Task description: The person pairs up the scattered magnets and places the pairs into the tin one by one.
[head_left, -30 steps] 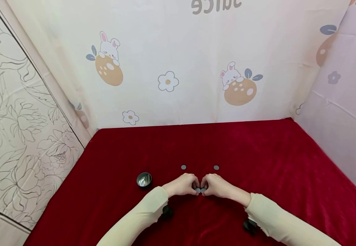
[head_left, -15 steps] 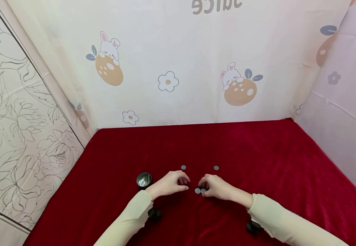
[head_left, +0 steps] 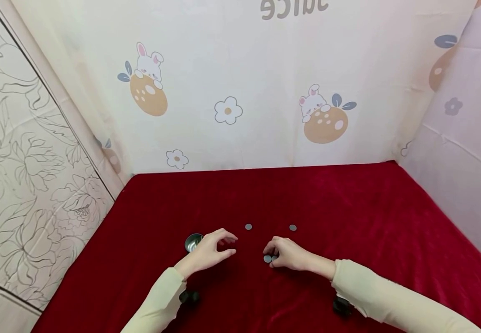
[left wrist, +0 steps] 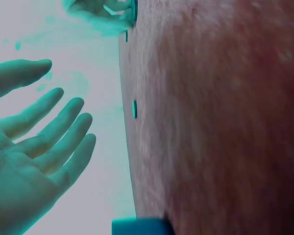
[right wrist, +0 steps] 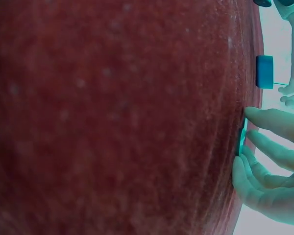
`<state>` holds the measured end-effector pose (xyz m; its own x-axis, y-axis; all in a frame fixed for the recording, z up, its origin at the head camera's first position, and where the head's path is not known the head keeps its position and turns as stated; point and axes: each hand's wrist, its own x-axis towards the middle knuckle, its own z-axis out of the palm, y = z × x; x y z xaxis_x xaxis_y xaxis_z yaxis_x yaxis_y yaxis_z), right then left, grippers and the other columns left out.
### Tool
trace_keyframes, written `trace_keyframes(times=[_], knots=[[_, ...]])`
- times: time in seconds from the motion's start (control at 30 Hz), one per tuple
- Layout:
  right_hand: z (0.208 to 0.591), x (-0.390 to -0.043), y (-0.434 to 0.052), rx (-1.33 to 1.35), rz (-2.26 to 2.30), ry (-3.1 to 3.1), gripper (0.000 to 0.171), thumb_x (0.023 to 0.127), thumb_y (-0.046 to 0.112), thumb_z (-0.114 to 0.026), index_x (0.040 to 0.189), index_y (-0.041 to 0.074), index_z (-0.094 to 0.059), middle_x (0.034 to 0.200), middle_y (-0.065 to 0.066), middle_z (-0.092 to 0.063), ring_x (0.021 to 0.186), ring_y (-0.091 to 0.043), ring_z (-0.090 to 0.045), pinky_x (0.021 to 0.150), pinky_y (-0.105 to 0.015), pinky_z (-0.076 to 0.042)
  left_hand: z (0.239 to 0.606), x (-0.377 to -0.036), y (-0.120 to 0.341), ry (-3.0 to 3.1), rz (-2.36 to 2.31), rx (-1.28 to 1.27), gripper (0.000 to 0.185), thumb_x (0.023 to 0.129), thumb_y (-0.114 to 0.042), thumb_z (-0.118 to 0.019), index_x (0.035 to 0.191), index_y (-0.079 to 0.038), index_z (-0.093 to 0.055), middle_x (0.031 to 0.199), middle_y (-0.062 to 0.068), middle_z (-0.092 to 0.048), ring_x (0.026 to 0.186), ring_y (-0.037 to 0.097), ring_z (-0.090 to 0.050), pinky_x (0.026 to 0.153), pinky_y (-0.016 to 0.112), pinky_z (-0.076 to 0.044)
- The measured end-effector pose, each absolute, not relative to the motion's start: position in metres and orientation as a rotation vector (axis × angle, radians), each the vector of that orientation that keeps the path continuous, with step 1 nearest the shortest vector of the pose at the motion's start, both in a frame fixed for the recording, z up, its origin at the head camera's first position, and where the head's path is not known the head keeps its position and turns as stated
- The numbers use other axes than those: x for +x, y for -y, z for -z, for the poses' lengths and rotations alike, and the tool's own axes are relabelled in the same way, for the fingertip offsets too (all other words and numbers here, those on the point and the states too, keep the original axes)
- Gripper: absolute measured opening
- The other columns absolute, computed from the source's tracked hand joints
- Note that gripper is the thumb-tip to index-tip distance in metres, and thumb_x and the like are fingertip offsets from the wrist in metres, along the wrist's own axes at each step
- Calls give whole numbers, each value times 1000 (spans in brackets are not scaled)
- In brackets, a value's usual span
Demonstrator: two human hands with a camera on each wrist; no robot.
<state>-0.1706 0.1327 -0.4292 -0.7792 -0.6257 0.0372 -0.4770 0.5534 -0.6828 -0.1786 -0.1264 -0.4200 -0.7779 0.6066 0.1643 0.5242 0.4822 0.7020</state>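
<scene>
Disc pair [head_left: 267, 259]: on red cloth [head_left: 348, 208], lower centre of the frame, side by side.
Right hand [head_left: 288, 255]: fingers curved about the pair; whether they pinch, I cannot tell.
Left hand [head_left: 210, 250]: fingers spread, partly hiding the tin [head_left: 191, 243] from my head view.
Farther discs: left one [head_left: 248, 226], right one [head_left: 292, 227], just above centre pair.

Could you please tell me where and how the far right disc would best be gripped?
I'd pinch the far right disc at opposite points of its rim, coming from above with the right hand, which is nearer. It looks thin and round and lies flat on the cloth, so the rim seems the only hold; no other disc touches it.
</scene>
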Motion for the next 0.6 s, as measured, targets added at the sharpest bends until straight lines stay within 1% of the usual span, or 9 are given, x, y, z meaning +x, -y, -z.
trace_keyframes(times=[0.13,0.33,0.43,0.6], knots=[[429,-172,-132,-999,1008,-2572,21,71,1,-70,92,-1,-65,84,-4,-53,73,-14,-54,63,-19,-45,419,-174,139,-2667,-1178,951,32,85,-24,-59,112,-7,-56,104,0,-56,94,20,-53,81,38,-44],[431,-172,-132,-1019,985,-2580,19,70,0,-70,88,-1,-67,82,-3,-54,71,-12,-56,62,-18,-46,419,-171,155,-2727,-1201,855,31,83,-21,-62,111,-8,-57,107,2,-56,97,22,-53,82,40,-43],[430,-172,-131,-1021,974,-2592,16,70,-2,-68,86,0,-66,81,-2,-55,70,-11,-56,61,-17,-46,419,-171,162,-2757,-1217,829,31,83,-21,-63,111,-9,-57,108,1,-56,97,22,-52,81,41,-43],[429,-173,-128,-1052,942,-2616,18,66,-7,-64,82,0,-65,78,-3,-58,67,-9,-55,58,-17,-45,421,-172,173,-2800,-1235,802,31,83,-24,-62,110,-9,-58,107,1,-56,95,21,-53,78,41,-44]])
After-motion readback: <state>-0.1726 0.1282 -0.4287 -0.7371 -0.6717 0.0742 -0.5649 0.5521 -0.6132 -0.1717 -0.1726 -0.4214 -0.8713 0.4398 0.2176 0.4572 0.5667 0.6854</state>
